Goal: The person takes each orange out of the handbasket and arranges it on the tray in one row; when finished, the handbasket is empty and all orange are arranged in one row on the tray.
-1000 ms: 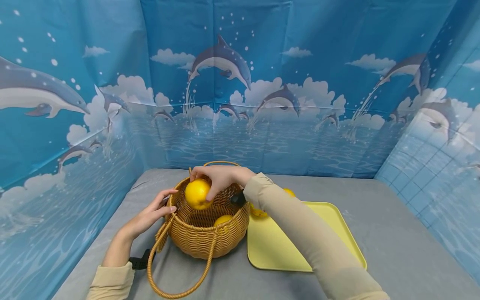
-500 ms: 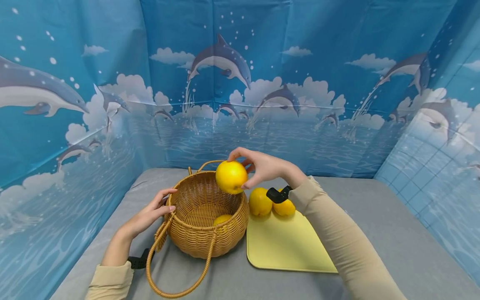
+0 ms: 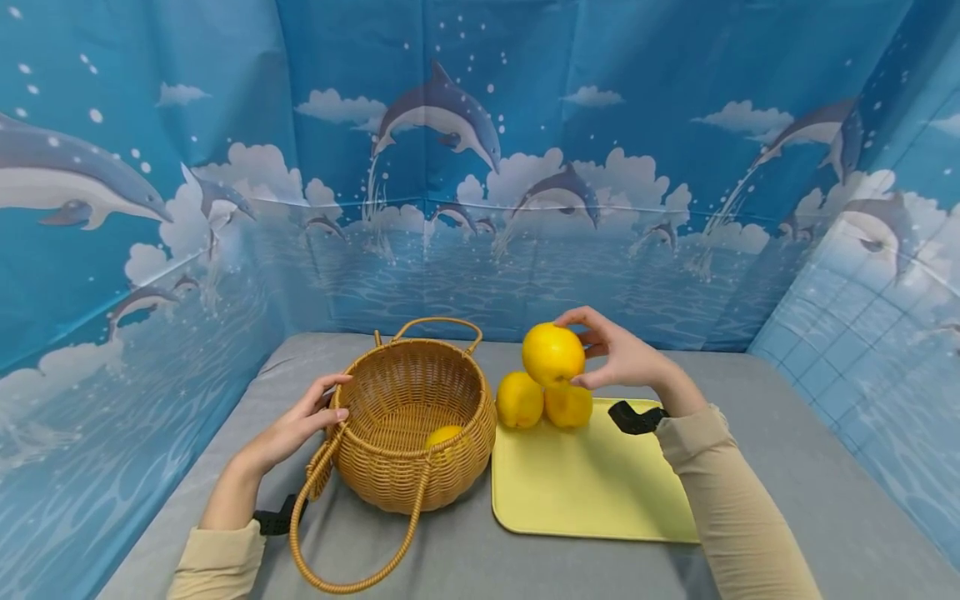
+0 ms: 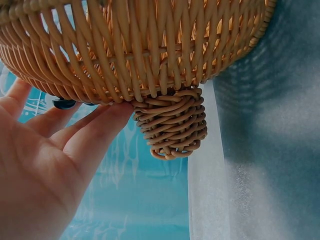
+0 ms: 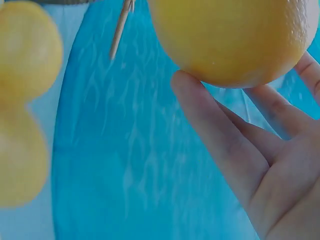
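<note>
My right hand (image 3: 618,354) pinches a round yellow orange (image 3: 553,354) between thumb and fingers, raised above the far left part of a yellow tray (image 3: 600,500). Behind and below it, two more oranges sit side by side: one at left (image 3: 519,401) and one at right (image 3: 568,407), partly covered by the raised one. A brown wicker basket (image 3: 412,483) stands to the left, with one orange (image 3: 444,436) inside near its front right wall. My left hand (image 3: 288,429) rests against the basket's left rim; in the left wrist view its fingers (image 4: 100,135) reach fairly straight to the woven wall.
The basket's front handle (image 3: 352,587) hangs down onto the grey cloth surface (image 3: 442,558), and its rear handle (image 3: 437,320) stands up. A blue dolphin-print curtain (image 3: 480,267) encloses the back and sides. Black cameras (image 3: 633,418) are strapped at both wrists.
The right hand has carried the orange up out of the basket and rightward to above the tray. The left hand has stayed at the basket's rim.
</note>
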Demonstrator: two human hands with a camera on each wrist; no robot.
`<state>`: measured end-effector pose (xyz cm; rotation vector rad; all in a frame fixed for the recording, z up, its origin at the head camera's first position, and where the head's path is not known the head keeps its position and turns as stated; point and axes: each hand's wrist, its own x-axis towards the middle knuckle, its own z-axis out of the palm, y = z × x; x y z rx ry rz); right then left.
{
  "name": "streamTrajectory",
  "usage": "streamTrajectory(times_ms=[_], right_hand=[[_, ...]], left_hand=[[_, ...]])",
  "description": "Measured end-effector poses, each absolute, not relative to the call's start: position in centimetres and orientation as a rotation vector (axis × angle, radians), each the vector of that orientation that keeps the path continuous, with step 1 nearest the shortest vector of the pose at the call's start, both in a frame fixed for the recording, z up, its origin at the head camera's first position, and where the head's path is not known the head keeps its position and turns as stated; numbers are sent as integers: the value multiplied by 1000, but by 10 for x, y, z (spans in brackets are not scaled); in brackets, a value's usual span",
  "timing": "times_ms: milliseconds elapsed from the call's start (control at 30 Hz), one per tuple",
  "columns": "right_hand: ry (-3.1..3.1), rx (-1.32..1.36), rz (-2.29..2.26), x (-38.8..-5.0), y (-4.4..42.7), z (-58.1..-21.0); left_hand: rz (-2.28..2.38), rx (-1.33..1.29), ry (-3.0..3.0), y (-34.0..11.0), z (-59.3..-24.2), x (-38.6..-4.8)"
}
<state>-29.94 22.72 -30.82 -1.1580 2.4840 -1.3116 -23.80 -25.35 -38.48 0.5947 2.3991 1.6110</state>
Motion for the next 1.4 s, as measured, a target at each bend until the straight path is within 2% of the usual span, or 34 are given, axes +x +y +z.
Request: streamTrajectory(times_ms=[233, 533, 1400], right_hand=[[2555, -1030, -1407, -285, 271, -345], [2546, -935, -1573, -276, 306, -386], [2570, -654, -1603, -283, 338, -429]], left_hand=[[1603, 591, 2413, -256, -387, -237], [1600, 593, 2416, -258, -388, -235], [1595, 597, 2423, -254, -386, -238]])
